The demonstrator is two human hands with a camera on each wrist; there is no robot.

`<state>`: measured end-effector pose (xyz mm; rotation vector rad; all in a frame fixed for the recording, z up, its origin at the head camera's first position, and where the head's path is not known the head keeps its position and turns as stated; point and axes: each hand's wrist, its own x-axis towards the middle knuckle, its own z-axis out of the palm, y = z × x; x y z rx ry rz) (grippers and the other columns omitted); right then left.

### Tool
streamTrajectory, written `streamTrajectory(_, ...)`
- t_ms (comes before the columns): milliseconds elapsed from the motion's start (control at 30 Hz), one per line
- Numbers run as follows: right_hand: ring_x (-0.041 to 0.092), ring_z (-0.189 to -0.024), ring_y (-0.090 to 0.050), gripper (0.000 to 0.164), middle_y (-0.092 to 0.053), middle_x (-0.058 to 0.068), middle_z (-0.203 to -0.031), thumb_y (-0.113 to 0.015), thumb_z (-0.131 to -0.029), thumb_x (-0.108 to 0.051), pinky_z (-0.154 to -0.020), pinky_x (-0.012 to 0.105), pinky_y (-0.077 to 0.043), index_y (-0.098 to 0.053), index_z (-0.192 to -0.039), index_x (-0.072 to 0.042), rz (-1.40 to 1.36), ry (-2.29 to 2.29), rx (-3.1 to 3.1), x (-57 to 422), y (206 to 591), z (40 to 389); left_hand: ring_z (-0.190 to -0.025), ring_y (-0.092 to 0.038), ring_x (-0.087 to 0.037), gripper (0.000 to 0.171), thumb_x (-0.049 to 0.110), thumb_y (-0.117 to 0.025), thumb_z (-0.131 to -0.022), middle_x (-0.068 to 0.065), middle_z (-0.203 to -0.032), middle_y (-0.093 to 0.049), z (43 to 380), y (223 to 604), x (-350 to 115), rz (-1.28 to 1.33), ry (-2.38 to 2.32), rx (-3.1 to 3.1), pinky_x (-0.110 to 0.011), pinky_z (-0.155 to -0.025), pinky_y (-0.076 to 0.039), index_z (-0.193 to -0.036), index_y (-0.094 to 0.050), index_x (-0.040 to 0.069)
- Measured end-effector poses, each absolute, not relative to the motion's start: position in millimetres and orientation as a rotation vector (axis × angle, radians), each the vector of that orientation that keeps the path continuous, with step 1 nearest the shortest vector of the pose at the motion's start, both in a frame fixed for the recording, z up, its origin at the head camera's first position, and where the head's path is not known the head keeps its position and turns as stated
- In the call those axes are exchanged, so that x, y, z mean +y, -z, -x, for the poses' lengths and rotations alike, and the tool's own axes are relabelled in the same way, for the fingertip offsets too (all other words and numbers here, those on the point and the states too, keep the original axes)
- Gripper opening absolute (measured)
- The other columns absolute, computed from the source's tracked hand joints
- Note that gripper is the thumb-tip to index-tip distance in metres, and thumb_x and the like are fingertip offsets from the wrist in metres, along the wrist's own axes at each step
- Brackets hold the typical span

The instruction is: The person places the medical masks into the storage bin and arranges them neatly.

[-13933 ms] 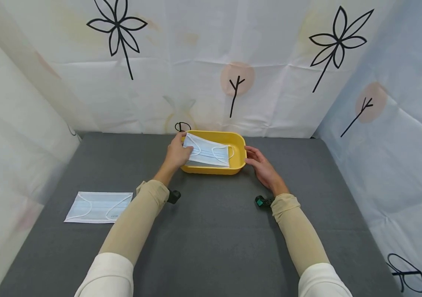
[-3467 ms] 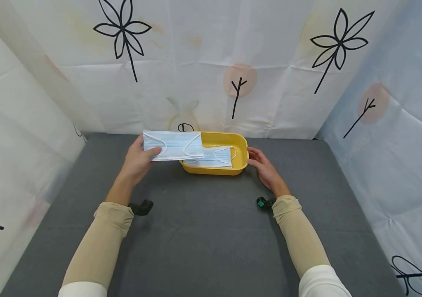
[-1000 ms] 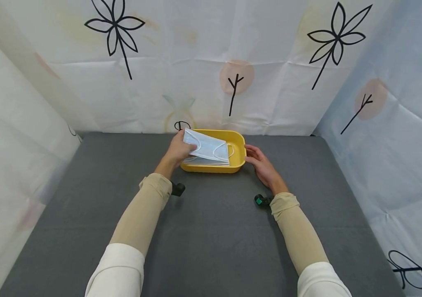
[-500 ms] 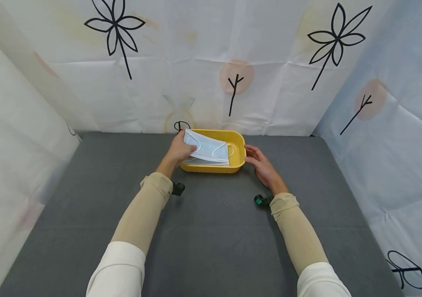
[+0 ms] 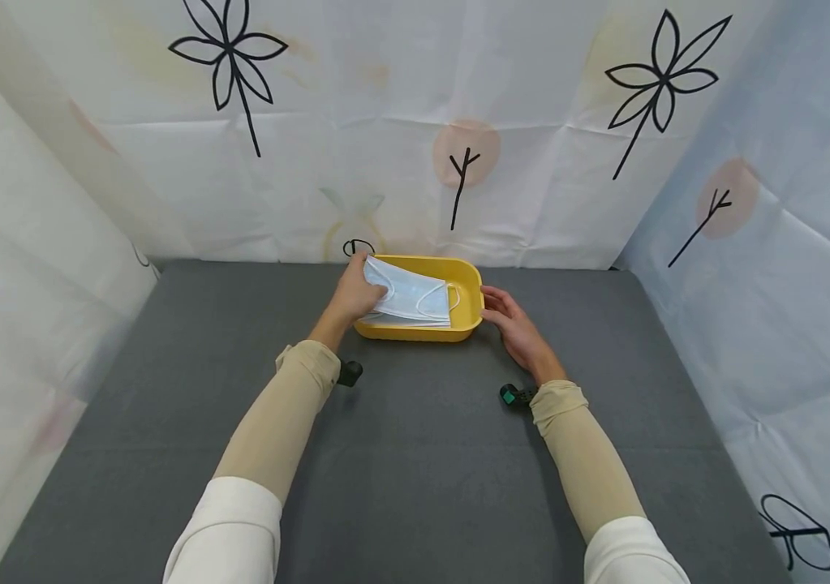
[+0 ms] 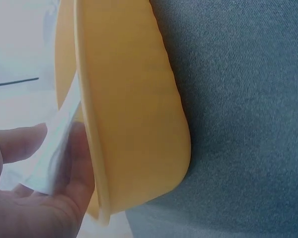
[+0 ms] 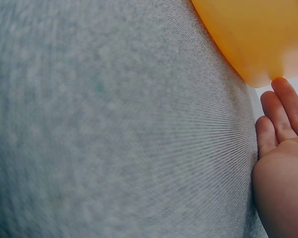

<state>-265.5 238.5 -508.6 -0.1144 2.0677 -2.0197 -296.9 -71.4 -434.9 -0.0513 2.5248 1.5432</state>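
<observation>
A pale blue face mask (image 5: 406, 289) with white ear loops slants inside the yellow plastic tray (image 5: 468, 324) at the table's far side. My left hand (image 5: 353, 294) pinches its left end between thumb and fingers, over the tray's left end. The left wrist view shows the held face mask (image 6: 54, 148) angled down past the tray rim (image 6: 92, 124). Under it, the edge of another face mask (image 5: 415, 324) shows in the tray. My right hand (image 5: 520, 331) stands at the tray's right end, fingertips against the wall; in the right wrist view the fingers (image 7: 284, 106) are fairly straight.
A dark grey cloth covers the table (image 5: 415, 470). White printed curtains (image 5: 400, 138) hang close behind the tray and along both sides. A black wrist device (image 5: 350, 373) sits on the left wrist, and a similar device (image 5: 517, 395) on the right.
The mask that lay at the table's left was picked up by my left hand, carried right and lowered into the tray onto another mask. My right hand has stayed at the tray's end.
</observation>
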Motion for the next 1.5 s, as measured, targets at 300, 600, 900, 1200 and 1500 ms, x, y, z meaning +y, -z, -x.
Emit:
streamTrajectory(300, 0.03, -0.156, -0.024, 0.058, -0.03, 0.014, -0.167, -0.053, -0.106, -0.015, -0.13, 0.05, -0.014, -0.031, -0.158, -0.011, 0.116, 2.005, 2.076, 235.9, 508.5, 266.7, -0.15, -0.036, -0.035, 0.07, 0.006, -0.06, -0.095, -0.018, -0.162, -0.036, 294.4, 432.8, -79.1, 0.009, -1.472, 2.672, -0.05, -0.122, -0.035, -0.158, -0.03, 0.013)
streamTrajectory(600, 0.029, -0.157, -0.022, 0.058, -0.027, 0.013, -0.168, -0.053, -0.106, -0.015, -0.131, 0.049, -0.014, -0.029, -0.159, -0.011, 0.119, 2.004, 2.075, 236.4, 506.4, 264.8, -0.145, -0.036, -0.037, 0.067, 0.004, -0.057, -0.092, -0.021, -0.158, -0.035, 290.9, 430.2, -82.3, -0.059, -1.452, 2.757, -0.052, -0.12, -0.035, -0.156, -0.037, 0.011)
streamTrajectory(900, 0.031, -0.155, -0.024, 0.058, -0.028, 0.013, -0.168, -0.052, -0.106, -0.015, -0.131, 0.05, -0.013, -0.029, -0.159, -0.011, 0.128, 2.008, 2.071, 236.9, 505.9, 265.1, -0.134, -0.043, -0.039, 0.067, 0.0, -0.057, -0.09, -0.023, -0.151, -0.039, 285.6, 428.7, -85.6, -0.076, -1.533, 2.755, -0.051, -0.112, -0.041, -0.154, -0.04, 0.01)
streamTrajectory(1200, 0.03, -0.156, -0.024, 0.058, -0.028, 0.014, -0.168, -0.052, -0.106, -0.016, -0.131, 0.05, -0.014, -0.029, -0.159, -0.011, 0.164, 2.005, 2.072, 236.5, 504.6, 264.6, -0.144, -0.037, -0.036, 0.062, 0.009, -0.06, -0.094, -0.016, -0.156, -0.041, 287.0, 431.8, -96.0, -0.048, -1.484, 2.835, -0.054, -0.116, -0.039, -0.153, -0.042, 0.013)
streamTrajectory(1500, 0.034, -0.154, -0.027, 0.057, -0.03, 0.018, -0.166, -0.051, -0.106, -0.011, -0.129, 0.051, -0.019, -0.029, -0.158, -0.006, 0.138, 2.007, 2.109, 234.1, 502.6, 262.9, -0.151, -0.029, -0.035, 0.062, 0.034, -0.058, -0.101, -0.012, -0.161, -0.033, 286.7, 425.9, -109.0, -0.01, -1.399, 2.876, -0.057, -0.12, -0.034, -0.157, -0.036, 0.019)
